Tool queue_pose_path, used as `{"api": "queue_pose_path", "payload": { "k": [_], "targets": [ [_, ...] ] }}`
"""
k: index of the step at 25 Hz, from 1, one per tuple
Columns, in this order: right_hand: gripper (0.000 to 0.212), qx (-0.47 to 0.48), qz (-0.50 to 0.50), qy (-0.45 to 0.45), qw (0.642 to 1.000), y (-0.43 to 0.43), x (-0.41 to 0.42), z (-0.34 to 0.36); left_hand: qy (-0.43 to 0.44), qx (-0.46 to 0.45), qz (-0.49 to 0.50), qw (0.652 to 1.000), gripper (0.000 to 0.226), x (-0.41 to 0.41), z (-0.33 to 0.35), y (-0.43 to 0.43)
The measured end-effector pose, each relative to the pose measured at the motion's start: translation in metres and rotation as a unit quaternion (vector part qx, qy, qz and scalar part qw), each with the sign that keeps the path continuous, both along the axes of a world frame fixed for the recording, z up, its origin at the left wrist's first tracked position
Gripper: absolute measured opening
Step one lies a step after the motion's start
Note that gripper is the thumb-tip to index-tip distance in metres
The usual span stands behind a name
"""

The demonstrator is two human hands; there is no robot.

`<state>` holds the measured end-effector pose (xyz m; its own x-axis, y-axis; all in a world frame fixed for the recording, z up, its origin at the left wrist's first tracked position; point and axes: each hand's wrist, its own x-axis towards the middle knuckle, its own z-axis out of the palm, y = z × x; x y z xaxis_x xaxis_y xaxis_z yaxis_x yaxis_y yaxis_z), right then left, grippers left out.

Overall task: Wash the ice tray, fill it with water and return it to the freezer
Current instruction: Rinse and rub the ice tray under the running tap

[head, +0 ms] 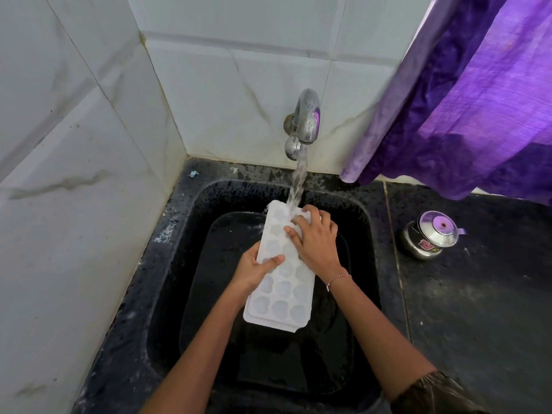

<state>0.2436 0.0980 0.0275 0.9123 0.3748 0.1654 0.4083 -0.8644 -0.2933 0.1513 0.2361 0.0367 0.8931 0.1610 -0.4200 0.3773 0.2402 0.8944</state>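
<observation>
A white plastic ice tray (280,297) with several round cavities is held over the black sink (179,264), its far end under the running water (298,180) from the steel tap (307,118). My left hand (254,268) grips the tray's left edge, thumb lying across the top. My right hand (313,240) lies on the tray's far end in the stream, fingers spread over the cavities; whether it curls round the edge is hidden.
White marble tiles close the corner at left and behind. A purple curtain (463,100) hangs at the right. A small steel pot with a lid (428,236) stands on the black counter (478,309) right of the sink.
</observation>
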Motion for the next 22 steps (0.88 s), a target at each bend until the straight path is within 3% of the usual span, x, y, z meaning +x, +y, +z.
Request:
{"api": "queue_pose_path", "payload": {
  "k": [4,8,13,18,22],
  "targets": [
    [0.051,-0.008,0.039,0.040,0.998,-0.002,0.002,0.000,0.010,0.001,0.029,1.000,0.026,-0.003,-0.002,0.000],
    [0.037,0.068,0.009,0.046,0.997,-0.008,0.003,-0.001,0.014,-0.029,0.072,0.997,0.020,-0.002,0.001,0.006],
    [0.029,-0.011,0.035,0.015,0.999,0.009,0.004,0.006,0.027,-0.024,0.085,0.996,0.024,-0.012,-0.007,0.012],
    [0.036,-0.029,0.034,0.044,0.998,0.014,-0.004,0.001,0.032,-0.022,0.084,0.996,0.024,-0.019,-0.009,0.015],
    [0.059,-0.007,-0.004,0.079,0.997,0.038,-0.006,0.004,0.015,-0.013,0.070,0.997,0.030,-0.008,-0.005,0.000]
  ]
}}
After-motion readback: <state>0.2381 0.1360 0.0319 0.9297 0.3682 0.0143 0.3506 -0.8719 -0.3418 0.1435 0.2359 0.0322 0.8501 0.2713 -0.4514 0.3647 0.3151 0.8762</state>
